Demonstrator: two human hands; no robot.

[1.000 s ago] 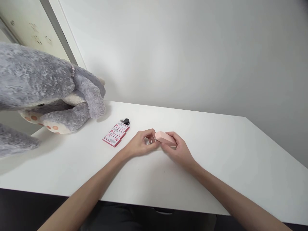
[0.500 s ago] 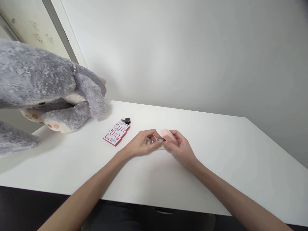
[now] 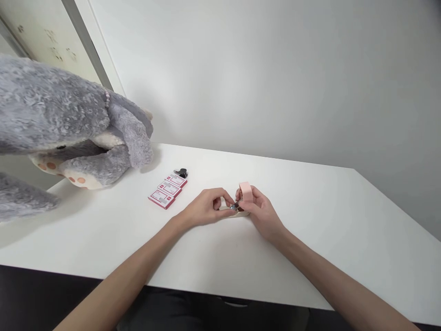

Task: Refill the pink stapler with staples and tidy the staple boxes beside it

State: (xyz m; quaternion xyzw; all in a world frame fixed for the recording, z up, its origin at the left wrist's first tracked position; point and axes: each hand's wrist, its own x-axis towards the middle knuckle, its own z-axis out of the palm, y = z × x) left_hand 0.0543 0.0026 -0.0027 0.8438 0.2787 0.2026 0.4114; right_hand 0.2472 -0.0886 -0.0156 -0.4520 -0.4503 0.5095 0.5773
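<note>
A small pink stapler (image 3: 245,189) stands swung open near the middle of the white table (image 3: 327,216). My right hand (image 3: 260,210) is closed around its raised pink top. My left hand (image 3: 206,209) pinches at the metal part at the stapler's base, fingers curled. Three red and white staple boxes (image 3: 167,191) lie in a row to the left of my hands, with a small black clip-like object (image 3: 181,173) just behind them.
A large grey plush toy (image 3: 65,128) with pink-spotted paws lies over the table's far left corner. A white wall rises behind the table. The table's front edge runs below my forearms, with dark floor beneath.
My right hand has tipped the pink top of the stapler from lying flat to standing nearly upright. My left hand has shifted slightly right toward the exposed metal part.
</note>
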